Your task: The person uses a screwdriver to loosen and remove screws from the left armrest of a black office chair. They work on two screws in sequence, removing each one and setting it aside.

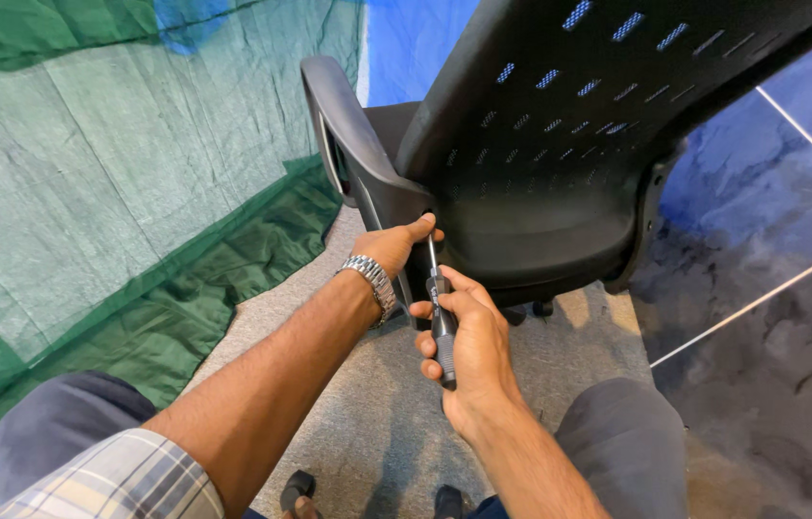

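Your screwdriver point(441, 322) stands almost upright with its tip at the joint where the armrest point(353, 144) meets the black office chair point(560, 183), so the fastening there looks still in hand, not finished; the screw itself is hidden. Your right hand point(471, 351) is wrapped closed round the screwdriver's handle. Your left hand point(392, 248), wearing a metal watch point(372, 282), presses against the armrest's base just left of the shaft. Below the chair lies grey carpet point(377, 423); left of it hangs green cloth point(108, 192); right of it, dark marbled floor point(771, 317).
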